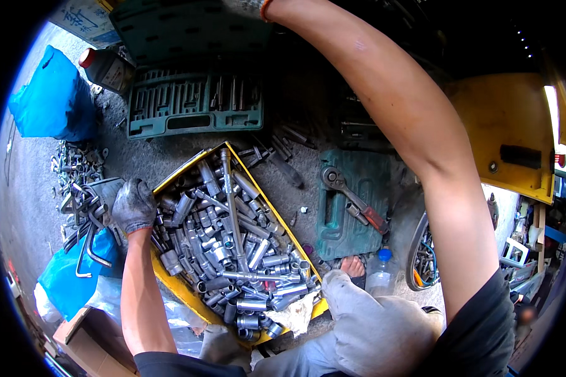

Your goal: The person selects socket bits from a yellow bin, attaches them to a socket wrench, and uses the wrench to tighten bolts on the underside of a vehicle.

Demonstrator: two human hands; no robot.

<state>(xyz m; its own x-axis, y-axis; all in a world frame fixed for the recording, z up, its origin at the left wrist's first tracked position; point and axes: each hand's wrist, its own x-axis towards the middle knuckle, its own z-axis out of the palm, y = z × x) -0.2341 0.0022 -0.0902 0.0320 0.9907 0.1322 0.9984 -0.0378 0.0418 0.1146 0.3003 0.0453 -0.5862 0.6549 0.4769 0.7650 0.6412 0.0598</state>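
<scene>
My left hand, in a grey work glove, is closed at the left edge of a yellow metal tray; whatever its fingers hold, if anything, is hidden. Heaped in the tray are many metal sockets, with long extension bars lying across them. My right arm reaches far forward. Its gloved right hand is at the top edge of the picture, by the raised lid of a green tool case, with its fingers cut off from view. The case's lower half has moulded slots, some holding slim metal tools.
A ratchet with a red grip rests on a closed green case at right. Hex keys, loose bolts and blue bags lie at left. A water bottle stands near my foot.
</scene>
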